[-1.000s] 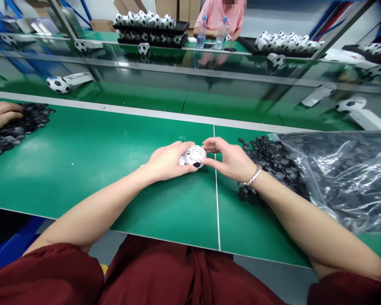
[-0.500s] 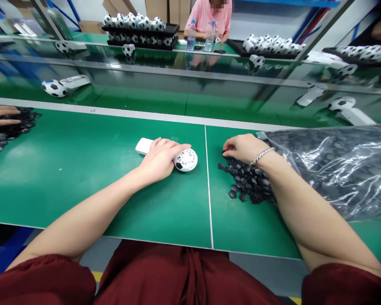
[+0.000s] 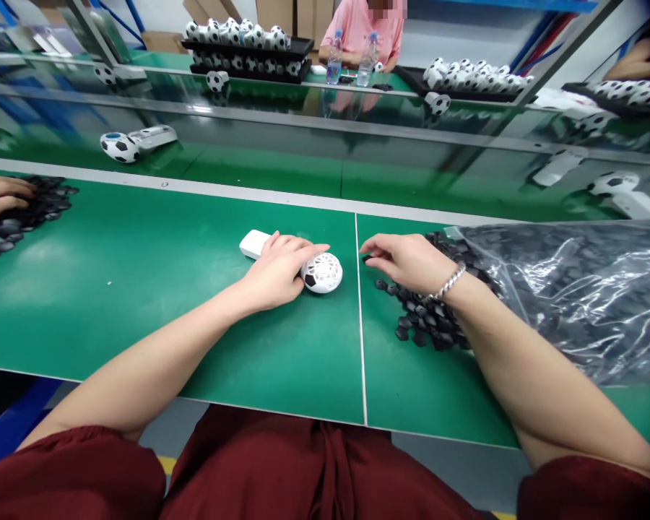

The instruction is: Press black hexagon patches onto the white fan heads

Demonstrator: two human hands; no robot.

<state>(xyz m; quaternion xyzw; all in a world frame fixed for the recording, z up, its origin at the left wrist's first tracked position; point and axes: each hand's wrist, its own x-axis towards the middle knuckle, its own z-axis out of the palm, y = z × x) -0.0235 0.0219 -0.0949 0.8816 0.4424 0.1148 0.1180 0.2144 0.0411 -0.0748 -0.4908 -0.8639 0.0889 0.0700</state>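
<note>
We find the ball (image 3: 323,273) lying on the green bench (image 3: 249,361), white lattice facing up, one black patch on its near side. The left hand (image 3: 279,271) is curled over it and over the white handle (image 3: 253,243); the join lies beneath the palm, so we cannot tell how the two meet. The right hand (image 3: 404,260) pinches a small black piece (image 3: 366,258) between thumb and fingers, near the ball but apart from it.

We note these risks. The piece is small and mostly covered by the fingertips; a loose pinch could drop it or let it turn. We cannot confirm which face points outward, so a reversed fit is possible in our judgement. The ball is round, and if the left hand slackened it could roll and spoil alignment. The loose pile (image 3: 430,318) sits just under the right wrist, beside the clear bag (image 3: 579,303); a low sweep of the forearm could scatter pieces or snag the plastic.
</note>
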